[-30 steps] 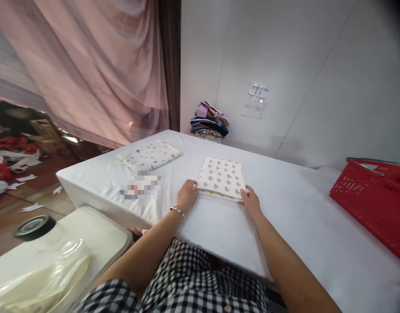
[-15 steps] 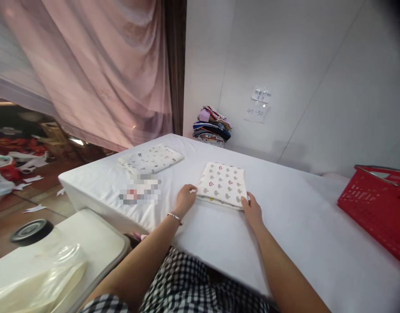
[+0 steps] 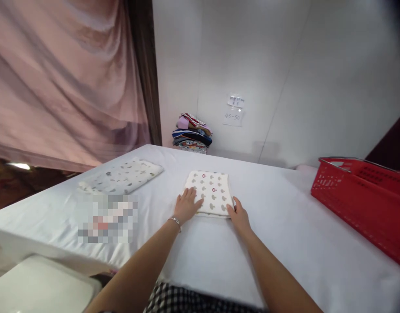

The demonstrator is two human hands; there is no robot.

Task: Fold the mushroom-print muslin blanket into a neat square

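Note:
A white folded cloth (image 3: 213, 193) with grey and red printed motifs lies flat on the white-covered table (image 3: 213, 248). On its left front corner my left hand (image 3: 186, 206) rests palm down, fingers spread. My right hand (image 3: 239, 217) grips the right front corner, the thumb on top and the fingers along the side edge, partly hidden. Farther left lies another white folded cloth (image 3: 124, 176) with small grey-green prints. In front of that one, a pixelated patch hides a pinkish item.
A red plastic basket (image 3: 365, 204) stands at the table's right side. Behind the far edge rises a pile of folded clothes (image 3: 192, 134) against the wall, near paper signs (image 3: 233, 116). A pink curtain (image 3: 72, 78) hangs at left; a pale stool-like surface (image 3: 43, 287) sits lower left.
My left hand has gone from holding the cloth's left corner to lying flat on top of it. My right hand stays at the right corner. The view has turned right.

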